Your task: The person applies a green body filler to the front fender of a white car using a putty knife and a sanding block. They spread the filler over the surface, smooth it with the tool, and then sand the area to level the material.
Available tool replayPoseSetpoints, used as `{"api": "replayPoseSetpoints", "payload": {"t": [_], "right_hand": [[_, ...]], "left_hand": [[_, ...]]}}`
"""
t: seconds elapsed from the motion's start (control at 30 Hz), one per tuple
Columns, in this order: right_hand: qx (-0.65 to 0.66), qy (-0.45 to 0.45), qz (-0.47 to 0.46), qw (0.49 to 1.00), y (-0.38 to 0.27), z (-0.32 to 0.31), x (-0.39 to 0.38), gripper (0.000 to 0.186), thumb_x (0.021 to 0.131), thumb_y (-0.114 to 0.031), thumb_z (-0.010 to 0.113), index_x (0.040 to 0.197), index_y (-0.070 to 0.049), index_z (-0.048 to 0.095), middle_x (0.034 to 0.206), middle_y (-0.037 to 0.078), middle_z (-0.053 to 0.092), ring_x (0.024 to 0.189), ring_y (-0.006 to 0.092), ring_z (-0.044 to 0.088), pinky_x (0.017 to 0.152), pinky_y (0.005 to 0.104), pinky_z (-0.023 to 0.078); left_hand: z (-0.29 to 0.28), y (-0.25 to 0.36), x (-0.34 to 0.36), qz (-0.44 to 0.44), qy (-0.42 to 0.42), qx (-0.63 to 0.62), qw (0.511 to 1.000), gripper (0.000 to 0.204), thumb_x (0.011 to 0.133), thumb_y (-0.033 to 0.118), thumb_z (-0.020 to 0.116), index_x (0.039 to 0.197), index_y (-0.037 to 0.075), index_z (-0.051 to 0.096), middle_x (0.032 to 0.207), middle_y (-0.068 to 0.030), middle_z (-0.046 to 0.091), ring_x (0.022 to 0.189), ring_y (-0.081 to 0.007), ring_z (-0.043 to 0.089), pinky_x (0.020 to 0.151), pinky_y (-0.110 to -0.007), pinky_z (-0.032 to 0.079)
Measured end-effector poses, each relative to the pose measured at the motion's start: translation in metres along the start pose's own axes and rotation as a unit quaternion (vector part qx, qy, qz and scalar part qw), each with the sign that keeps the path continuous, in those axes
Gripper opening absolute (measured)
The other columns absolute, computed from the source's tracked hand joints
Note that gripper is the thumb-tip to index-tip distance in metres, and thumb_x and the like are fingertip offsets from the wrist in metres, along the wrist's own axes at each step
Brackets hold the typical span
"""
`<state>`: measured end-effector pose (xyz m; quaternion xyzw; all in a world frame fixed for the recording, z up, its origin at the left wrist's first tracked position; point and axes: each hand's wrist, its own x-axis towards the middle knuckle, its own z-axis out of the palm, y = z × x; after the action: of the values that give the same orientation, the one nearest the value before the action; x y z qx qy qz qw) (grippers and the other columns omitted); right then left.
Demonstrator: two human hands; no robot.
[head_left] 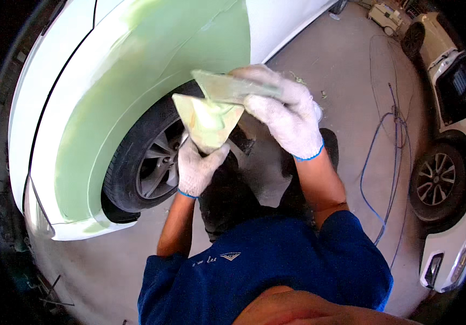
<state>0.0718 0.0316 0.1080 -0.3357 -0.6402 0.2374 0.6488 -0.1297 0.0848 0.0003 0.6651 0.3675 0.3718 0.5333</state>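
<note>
Navy shirt (292, 260) bears lettering (204, 261); left grip (195, 169) holds one spreader (211, 122), right grip (291, 111) another spreader (227, 88).

Out to your right, folks, a second white car (449, 244) is standing along the curved edge of your view, its spoked wheel (437, 179) showing side-on and its headlight (464, 257) catching the light below! Between you and that car, a blue hose (371, 157) is looping and tangling across the grey floor (346, 59), while up at the top right a small pale wheeled machine (385, 17) is sitting in the background.
</note>
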Motion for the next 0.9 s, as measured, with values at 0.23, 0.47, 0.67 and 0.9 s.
{"api": "replayPoseSetpoints", "payload": {"t": [0.23, 0.47, 0.67, 0.9], "right_hand": [[-0.211, -0.162, 0.077, 0.961, 0.027, -0.047, 0.008, 0.034, 0.096, -0.013, 0.055, 0.122, 0.007, 0.062, 0.107, 0.014, 0.069, 0.099, 0.0227, 0.065, 0.087, 0.0349, 0.052], [-0.25, 0.227, 0.032, 0.941, 0.165, -0.127, 0.129, 0.042, 0.084, -0.014, 0.059, 0.126, -0.004, 0.06, 0.113, 0.025, 0.064, 0.106, 0.0407, 0.06, 0.094, 0.0436, 0.048], [-0.289, 0.272, -0.017, 0.918, 0.19, -0.119, 0.202, 0.043, 0.083, -0.013, 0.06, 0.125, -0.005, 0.06, 0.112, 0.024, 0.063, 0.105, 0.041, 0.059, 0.092, 0.0446, 0.047], [-0.339, 0.277, -0.039, 0.898, 0.197, -0.093, 0.219, 0.045, 0.081, -0.011, 0.061, 0.125, -0.006, 0.06, 0.112, 0.023, 0.061, 0.104, 0.0414, 0.057, 0.091, 0.0458, 0.046]], "left_hand": [[0.002, 0.031, 0.002, -0.01, 0.105, -0.051, 0.993, 0.033, 0.082, 0.012, 0.078, 0.109, -0.001, 0.064, 0.089, -0.0056, 0.07, 0.072, -0.0094, 0.062, 0.066, -0.025, 0.05], [-0.013, -0.011, -0.03, -0.047, 0.074, 0.015, 0.996, 0.039, 0.081, 0.018, 0.076, 0.111, -0.003, 0.061, 0.089, -0.0022, 0.066, 0.074, -0.0081, 0.057, 0.066, -0.026, 0.048], [-0.011, -0.07, -0.087, -0.228, 0.047, 0.045, 0.972, 0.044, 0.079, 0.021, 0.077, 0.112, -0.006, 0.064, 0.101, -0.0123, 0.072, 0.092, -0.0181, 0.067, 0.083, -0.034, 0.052], [-0.002, -0.097, -0.089, -0.216, 0.039, 0.085, 0.972, 0.047, 0.078, 0.024, 0.078, 0.112, -0.006, 0.064, 0.103, -0.0171, 0.073, 0.099, -0.0199, 0.069, 0.086, -0.034, 0.052]]}}
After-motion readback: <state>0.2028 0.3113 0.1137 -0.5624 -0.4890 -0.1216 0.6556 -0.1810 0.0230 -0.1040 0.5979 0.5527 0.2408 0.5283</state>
